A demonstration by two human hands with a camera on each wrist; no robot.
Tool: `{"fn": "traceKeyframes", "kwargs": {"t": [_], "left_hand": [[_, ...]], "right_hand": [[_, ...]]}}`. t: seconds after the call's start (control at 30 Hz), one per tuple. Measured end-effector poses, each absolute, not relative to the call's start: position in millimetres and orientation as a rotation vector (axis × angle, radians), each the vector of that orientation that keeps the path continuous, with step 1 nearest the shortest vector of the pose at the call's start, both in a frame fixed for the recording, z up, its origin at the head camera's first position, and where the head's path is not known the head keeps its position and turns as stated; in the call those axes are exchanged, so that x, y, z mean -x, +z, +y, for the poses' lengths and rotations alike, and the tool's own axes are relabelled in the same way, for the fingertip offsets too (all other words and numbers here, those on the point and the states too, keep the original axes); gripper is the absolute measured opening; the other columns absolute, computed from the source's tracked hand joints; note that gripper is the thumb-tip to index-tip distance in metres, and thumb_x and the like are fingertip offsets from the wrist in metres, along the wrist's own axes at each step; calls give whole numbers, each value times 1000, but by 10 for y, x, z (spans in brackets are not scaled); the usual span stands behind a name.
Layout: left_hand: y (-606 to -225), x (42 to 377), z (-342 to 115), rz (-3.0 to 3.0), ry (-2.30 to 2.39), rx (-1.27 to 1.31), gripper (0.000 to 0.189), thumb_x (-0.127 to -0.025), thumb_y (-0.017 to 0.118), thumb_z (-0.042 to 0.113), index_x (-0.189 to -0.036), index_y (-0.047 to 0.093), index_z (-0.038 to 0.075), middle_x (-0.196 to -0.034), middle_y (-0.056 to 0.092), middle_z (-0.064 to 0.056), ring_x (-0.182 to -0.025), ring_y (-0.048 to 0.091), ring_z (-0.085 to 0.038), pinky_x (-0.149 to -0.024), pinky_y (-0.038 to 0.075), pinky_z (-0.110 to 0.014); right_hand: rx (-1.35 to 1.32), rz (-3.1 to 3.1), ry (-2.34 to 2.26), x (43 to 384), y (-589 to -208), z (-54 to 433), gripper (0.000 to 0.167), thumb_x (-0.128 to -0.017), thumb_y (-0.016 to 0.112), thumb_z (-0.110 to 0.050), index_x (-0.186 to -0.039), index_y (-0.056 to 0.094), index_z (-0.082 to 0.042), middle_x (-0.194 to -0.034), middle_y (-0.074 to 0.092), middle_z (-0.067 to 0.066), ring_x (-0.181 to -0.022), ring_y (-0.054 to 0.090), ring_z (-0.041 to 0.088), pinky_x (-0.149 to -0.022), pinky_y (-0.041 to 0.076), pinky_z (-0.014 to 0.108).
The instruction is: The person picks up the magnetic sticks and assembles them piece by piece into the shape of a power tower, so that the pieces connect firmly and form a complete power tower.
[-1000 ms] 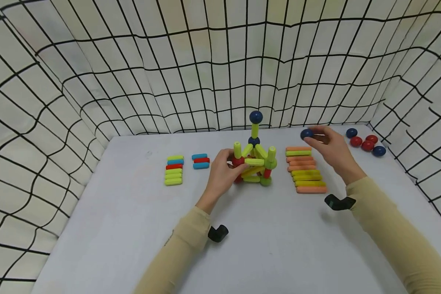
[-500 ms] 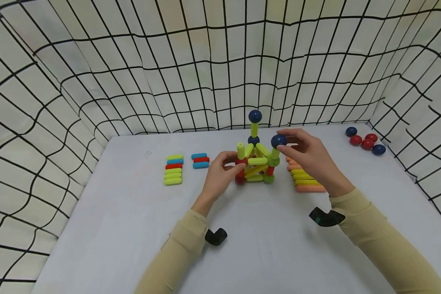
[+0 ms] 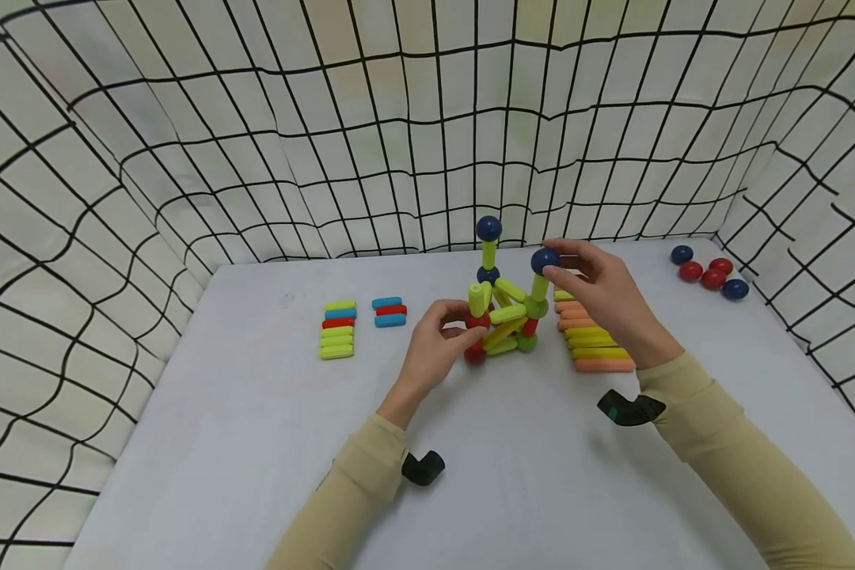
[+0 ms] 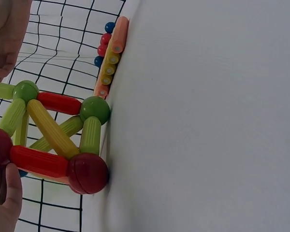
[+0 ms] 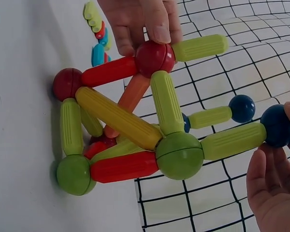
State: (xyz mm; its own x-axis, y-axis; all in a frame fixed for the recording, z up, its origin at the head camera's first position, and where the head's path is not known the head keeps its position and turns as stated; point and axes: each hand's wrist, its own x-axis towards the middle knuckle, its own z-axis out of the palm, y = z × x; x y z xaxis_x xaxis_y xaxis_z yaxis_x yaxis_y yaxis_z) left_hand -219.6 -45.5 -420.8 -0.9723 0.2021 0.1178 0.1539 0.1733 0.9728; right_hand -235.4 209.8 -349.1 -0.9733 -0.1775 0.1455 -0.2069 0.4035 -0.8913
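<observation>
A frame of coloured rods and balls (image 3: 507,315) stands mid-table, built of red, yellow and light green rods. My left hand (image 3: 435,348) pinches the red ball (image 5: 154,59) at its upper left corner, where a light green rod (image 3: 477,298) points up, bare at its top. With fingers and thumb my right hand (image 3: 602,297) grips a dark blue ball (image 3: 545,260), which sits on the end of the upright green rod (image 5: 234,140) over a green ball (image 5: 179,155). At the back another blue ball (image 3: 488,229) tops a green rod.
Right of the frame lies a row of orange and yellow rods (image 3: 598,342), partly behind my right hand. Loose red and blue balls (image 3: 712,279) lie at the far right. Short rods (image 3: 338,329) and blue and red rods (image 3: 389,311) lie to the left. Black netting (image 3: 427,127) encloses the table.
My right hand has brought the blue ball leftward from beside the orange rods onto the green rod's top. The frame has turned slightly, its left corner coming nearer with my left hand.
</observation>
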Motion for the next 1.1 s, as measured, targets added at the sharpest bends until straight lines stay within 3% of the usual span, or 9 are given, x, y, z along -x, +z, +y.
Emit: {"fn": "traceKeyframes", "kwargs": {"t": [0.17,0.3,0.43,0.57,0.67,0.77,0.97,1.03,1.1], "left_hand": [[-4239,2242,-526,2269,1995,-415,32,-97,58,9,-128,54,7,-127,56,-7,-117,55,-21,-96,50,-33],[-4208,2363,-523,2228,2055,-383,30,-99,47,3,-127,55,5,-124,58,-9,-114,57,-21,-95,51,-34],[-4126,2570,-445,2262,2047,-338,29,-102,47,11,-130,53,8,-128,55,-8,-117,55,-19,-98,49,-34],[-4055,2790,-342,2317,1918,-357,39,-103,47,17,-141,45,15,-141,49,-2,-130,45,-17,-109,39,-40],[-4027,2911,-283,2318,1824,-392,48,-101,47,18,-149,38,20,-147,44,0,-136,40,-16,-113,32,-43],[-4012,2970,-261,2292,1798,-440,51,-100,47,17,-150,36,19,-146,46,-3,-133,43,-18,-112,34,-44],[-4002,2922,-382,2294,1788,-481,42,-98,47,12,-140,50,12,-131,58,-4,-124,51,-18,-108,39,-42],[-4014,2887,-457,2298,1769,-485,42,-96,47,8,-137,54,11,-129,59,-4,-124,51,-18,-108,39,-42],[-4031,2847,-537,2292,1737,-518,43,-95,46,5,-137,55,11,-130,59,-4,-125,50,-18,-108,39,-43]], "right_hand": [[-365,-2593,1718,2347,-3495,2112,52,-96,61,-39,-142,49,-19,-137,52,2,-124,49,20,-100,47,29],[-382,-2584,1729,2342,-3496,2125,52,-96,61,-38,-143,47,-19,-139,50,2,-126,48,22,-102,46,32],[-370,-2567,1765,2338,-3524,2168,52,-98,57,-41,-144,46,-21,-141,48,-3,-126,48,18,-100,46,30],[-265,-2550,1766,2343,-3584,2284,54,-99,51,-48,-145,43,-22,-142,48,-1,-121,51,17,-97,47,26],[-108,-2504,1786,2384,-3667,2439,56,-99,48,-50,-146,40,-20,-143,47,3,-121,51,18,-101,46,29],[116,-2375,1895,2471,-3781,2668,57,-99,50,-46,-147,39,-18,-143,46,4,-122,49,16,-103,44,30],[669,-1908,2011,2694,-4059,3379,42,-98,59,-23,-138,47,-18,-113,49,-7,-95,53,6,-74,49,13],[845,-1863,1931,2722,-4145,3658,44,-98,57,-22,-140,45,-24,-119,44,-12,-99,48,2,-78,46,13],[982,-1929,1782,2729,-4234,3912,51,-98,55,-27,-145,37,-30,-135,35,-11,-112,44,5,-90,42,16]]}}
